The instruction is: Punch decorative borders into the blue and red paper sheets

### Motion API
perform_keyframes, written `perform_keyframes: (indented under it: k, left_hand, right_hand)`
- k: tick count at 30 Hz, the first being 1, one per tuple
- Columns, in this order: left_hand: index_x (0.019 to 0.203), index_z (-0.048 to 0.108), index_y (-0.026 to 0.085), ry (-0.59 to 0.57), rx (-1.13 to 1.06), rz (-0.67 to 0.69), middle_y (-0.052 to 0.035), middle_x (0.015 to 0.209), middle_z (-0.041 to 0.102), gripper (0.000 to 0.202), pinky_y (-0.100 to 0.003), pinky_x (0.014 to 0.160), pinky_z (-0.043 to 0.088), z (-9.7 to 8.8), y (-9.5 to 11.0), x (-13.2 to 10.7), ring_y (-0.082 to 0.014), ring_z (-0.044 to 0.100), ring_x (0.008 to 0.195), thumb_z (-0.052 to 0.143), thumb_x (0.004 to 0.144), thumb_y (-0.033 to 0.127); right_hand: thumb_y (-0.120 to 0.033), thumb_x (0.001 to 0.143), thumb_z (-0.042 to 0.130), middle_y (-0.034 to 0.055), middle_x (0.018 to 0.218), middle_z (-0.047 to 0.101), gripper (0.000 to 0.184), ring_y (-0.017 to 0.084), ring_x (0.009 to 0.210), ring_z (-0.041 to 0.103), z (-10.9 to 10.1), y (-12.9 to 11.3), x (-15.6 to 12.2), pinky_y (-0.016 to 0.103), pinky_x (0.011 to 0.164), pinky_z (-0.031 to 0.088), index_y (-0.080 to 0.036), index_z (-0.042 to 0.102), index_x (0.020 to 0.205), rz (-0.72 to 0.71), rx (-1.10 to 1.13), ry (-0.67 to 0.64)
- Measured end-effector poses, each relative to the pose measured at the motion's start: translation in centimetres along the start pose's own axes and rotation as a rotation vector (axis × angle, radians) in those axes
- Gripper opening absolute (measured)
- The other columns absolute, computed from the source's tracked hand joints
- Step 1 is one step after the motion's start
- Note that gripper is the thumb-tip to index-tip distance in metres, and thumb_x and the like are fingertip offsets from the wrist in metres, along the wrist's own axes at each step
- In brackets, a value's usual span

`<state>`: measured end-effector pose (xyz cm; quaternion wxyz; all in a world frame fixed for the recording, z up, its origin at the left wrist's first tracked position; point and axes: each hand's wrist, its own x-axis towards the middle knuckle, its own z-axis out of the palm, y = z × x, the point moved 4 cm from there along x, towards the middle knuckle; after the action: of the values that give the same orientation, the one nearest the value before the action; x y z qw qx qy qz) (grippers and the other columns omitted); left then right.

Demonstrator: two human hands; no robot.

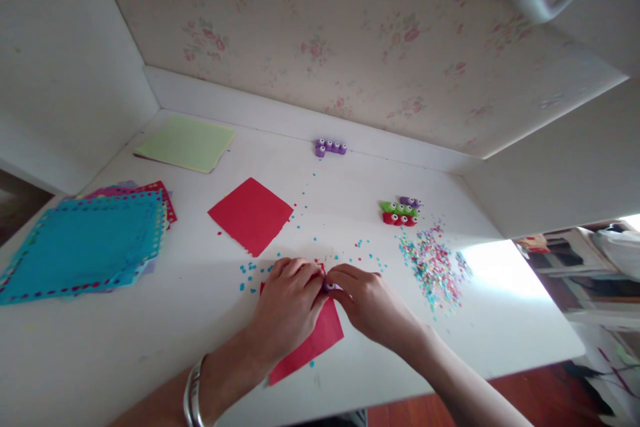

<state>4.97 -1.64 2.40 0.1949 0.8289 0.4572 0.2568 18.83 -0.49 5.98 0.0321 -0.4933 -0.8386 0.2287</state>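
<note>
In front of me my right hand [369, 295] pinches a small purple craft punch [329, 286] with a white button, mostly covered by fingers. My left hand [293, 293] is closed over a red paper sheet [313, 349] at its far edge, right beside the punch. The sheet lies at an angle under my left hand. Whether the left fingertips also touch the punch is hidden. Small blue paper bits [247, 277] lie beside my left hand. A second red sheet [251, 215] rests flat farther off, with several small notches along its lower right edge.
At left is a stack of sheets with punched borders, blue on top [95, 243]. Light green sheets [187, 141] lie behind it. Purple punches [331, 147] stand by the wall; green, red and purple punches [400, 210] sit at right, near a confetti pile [434, 265].
</note>
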Motion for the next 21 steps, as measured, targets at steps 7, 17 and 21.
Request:
perform_keyframes:
  k: [7,17,21]
  left_hand:
    - [0.098,0.064,0.021,0.023,0.002,0.01,-0.0014,0.101,0.068,0.008,-0.045,0.096,0.038,0.0,0.0,-0.1,-0.0232,0.056,0.102,0.061,0.09,0.022]
    - [0.106,0.061,0.022,0.003,-0.004,0.007,-0.0041,0.109,0.067,0.017,-0.045,0.096,0.037,-0.6,-0.5,-0.3,-0.0235,0.058,0.104,0.061,0.09,0.028]
    - [0.105,0.061,0.022,0.009,-0.002,0.001,-0.0036,0.11,0.067,0.017,-0.044,0.097,0.037,-0.6,-0.6,-0.4,-0.0233,0.058,0.106,0.063,0.089,0.029]
  right_hand:
    - [-0.023,0.089,0.057,0.0028,0.091,0.07,0.01,0.018,0.078,0.067,-0.6,0.2,0.5,0.029,0.066,0.05,-0.022,0.062,0.098,0.032,-0.031,-0.068]
    - [-0.023,0.094,0.055,0.0029,0.11,0.069,0.02,0.018,0.098,0.067,-0.1,0.9,-0.5,0.03,0.086,0.053,-0.026,0.065,0.112,-0.018,0.057,0.005]
    - [-0.022,0.093,0.056,0.0024,0.11,0.07,0.02,0.019,0.096,0.069,-0.4,1.8,-1.3,0.032,0.084,0.055,-0.027,0.066,0.109,0.011,0.016,0.021]
